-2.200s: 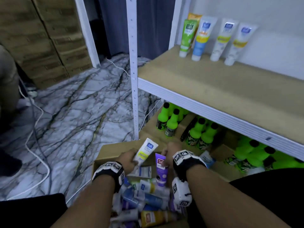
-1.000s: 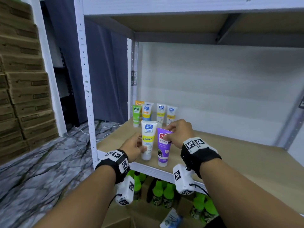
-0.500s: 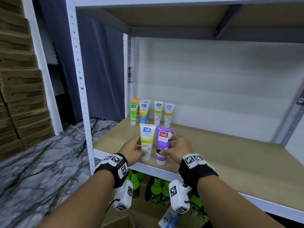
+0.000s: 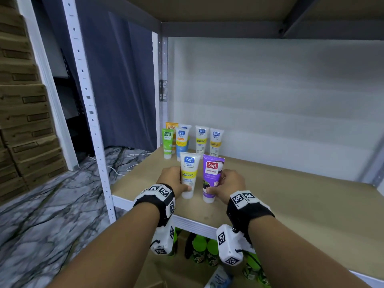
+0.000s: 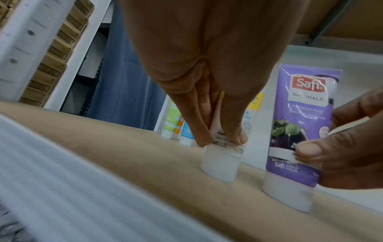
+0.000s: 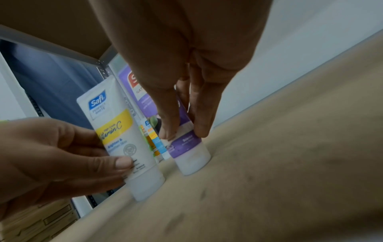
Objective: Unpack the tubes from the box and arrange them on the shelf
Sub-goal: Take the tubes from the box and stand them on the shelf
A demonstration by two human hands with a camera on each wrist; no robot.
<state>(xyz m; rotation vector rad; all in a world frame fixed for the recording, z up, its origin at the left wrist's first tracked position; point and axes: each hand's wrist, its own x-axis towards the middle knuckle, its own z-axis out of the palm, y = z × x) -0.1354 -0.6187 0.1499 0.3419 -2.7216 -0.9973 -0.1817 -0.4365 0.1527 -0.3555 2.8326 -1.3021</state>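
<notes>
A white and yellow tube (image 4: 188,174) (image 5: 222,161) (image 6: 122,139) stands cap-down on the wooden shelf (image 4: 291,200) near its front edge. My left hand (image 4: 174,181) (image 5: 219,135) (image 6: 62,155) pinches its lower part between thumb and fingers. Beside it on the right stands a purple tube (image 4: 212,177) (image 5: 302,124) (image 6: 186,147), also cap-down, pinched low by my right hand (image 4: 226,188) (image 6: 182,131) (image 5: 339,147). Several tubes (image 4: 193,140) stand in a row at the shelf's back left corner. The box is out of view except a corner of cardboard (image 4: 158,273) below.
Green bottles (image 4: 203,250) stand on the lower shelf. A white upright post (image 4: 91,113) runs along the shelf's left front. An upper shelf (image 4: 249,13) hangs overhead. Stacked cartons (image 4: 22,113) line the left wall. Bare shelf board stretches to the right of the purple tube.
Both hands lifted the two tubes out of the box up to the shelf and set them down cap-first near the front edge; both hands slid lower on them.
</notes>
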